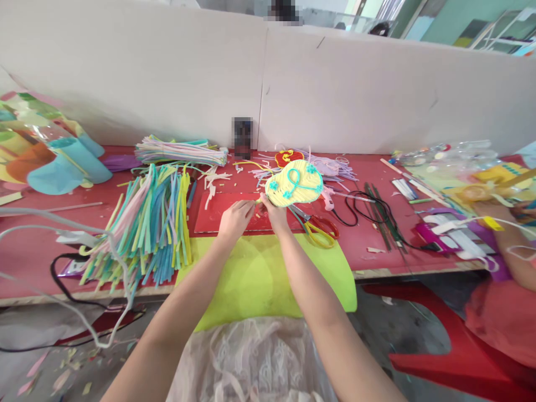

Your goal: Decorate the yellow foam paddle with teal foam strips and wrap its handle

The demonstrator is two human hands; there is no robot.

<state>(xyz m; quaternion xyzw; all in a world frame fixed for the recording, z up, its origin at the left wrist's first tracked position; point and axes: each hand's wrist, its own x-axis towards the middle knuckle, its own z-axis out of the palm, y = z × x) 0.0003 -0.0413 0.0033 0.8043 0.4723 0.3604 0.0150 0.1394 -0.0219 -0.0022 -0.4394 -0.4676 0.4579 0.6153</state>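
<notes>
Both hands are closed on a small round fan (288,192) made of pale yellow fuzzy stems, with turquoise flowers and a turquoise loop on its face. My left hand (237,216) has its fingers wrapped around the thin handle. My right hand (273,211) grips the fan where the handle meets its lower edge. The fan leans to the right, above a red board (209,215). Close by on the right are scissors (320,230) with red and yellow handles, and a pink glue gun (328,198). My fingers partly hide the handle.
A large heap of pastel pipe cleaners (146,223) lies at left, with another bundle (176,151) behind it. A yellow-green sheet (268,273) drapes over the table edge. Cables loop on both sides. At right are a purple power strip (444,231) and another person's arm (513,240).
</notes>
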